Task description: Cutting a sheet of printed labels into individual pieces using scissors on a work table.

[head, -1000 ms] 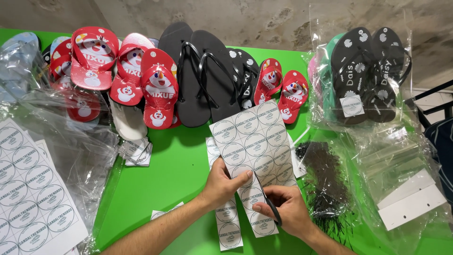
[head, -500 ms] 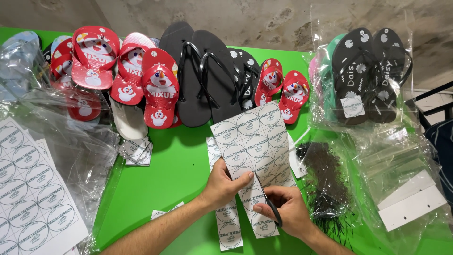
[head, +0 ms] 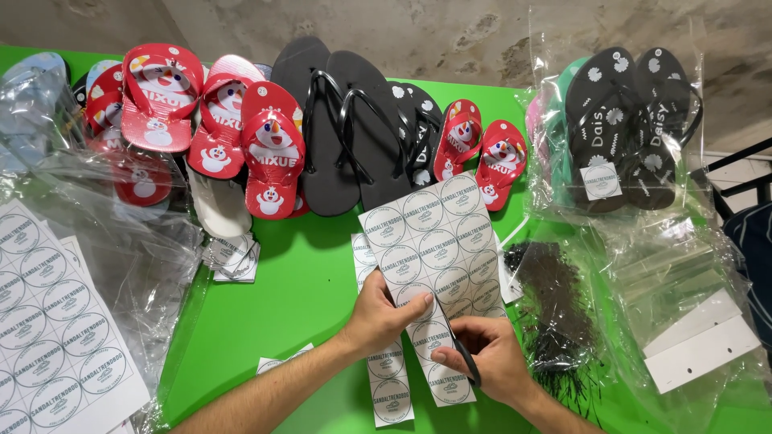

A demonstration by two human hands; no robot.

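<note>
Left hand (head: 384, 315) pinches the label sheet (head: 434, 241). Right hand (head: 486, 358) grips black scissors (head: 466, 366), closed round the handles. Positions unchanged from the earlier frame.

A single head-worn camera looks steeply down and forward across the bright green table (head: 273, 321), close enough that the wearer's forearms enter from the bottom edge. The far table edge and the rough grey concrete wall (head: 450, 32) fill the top of the view. No second view shares the scene.
</note>
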